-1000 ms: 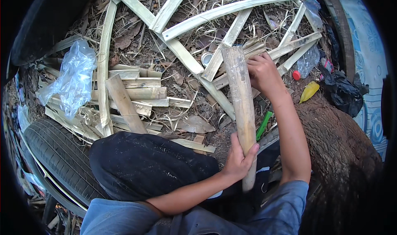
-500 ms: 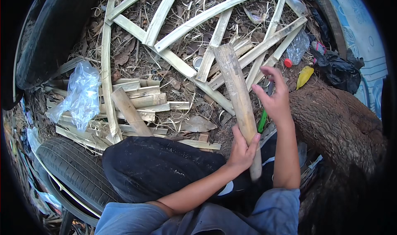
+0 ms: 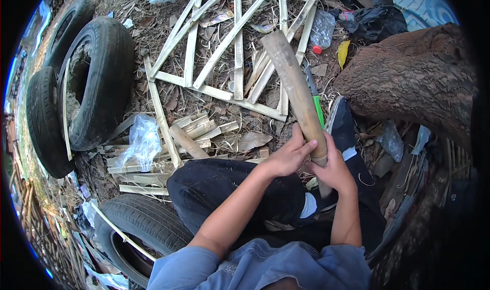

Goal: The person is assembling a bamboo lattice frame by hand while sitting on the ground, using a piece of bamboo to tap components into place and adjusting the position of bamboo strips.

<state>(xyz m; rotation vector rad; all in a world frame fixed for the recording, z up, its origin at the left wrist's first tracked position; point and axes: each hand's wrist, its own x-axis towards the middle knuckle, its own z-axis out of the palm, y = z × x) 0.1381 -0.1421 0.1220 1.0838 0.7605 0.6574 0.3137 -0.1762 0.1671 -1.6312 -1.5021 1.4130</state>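
Note:
A thick bamboo piece slants up and away from me, its wide end far and its lower end near my lap. My left hand is closed around its lower part from the left side. From the right, my right hand wraps the same lower part, fingers close to the left thumb. Just right of the bamboo, a knife with a green handle lies on the ground beside my shoe, partly hidden by the bamboo. Beyond it, flat bamboo strips lie in a crisscross frame.
Several old tires stand at the left; another tire is beside my knee. Split bamboo pieces and a clear plastic bag lie left of centre. A thick tree trunk bounds the right, near a plastic bottle.
My right hand, raised with spread fingers beside the bamboo before, now grips its lower part. The left hand keeps hold. The view has shifted, showing more tires at the left.

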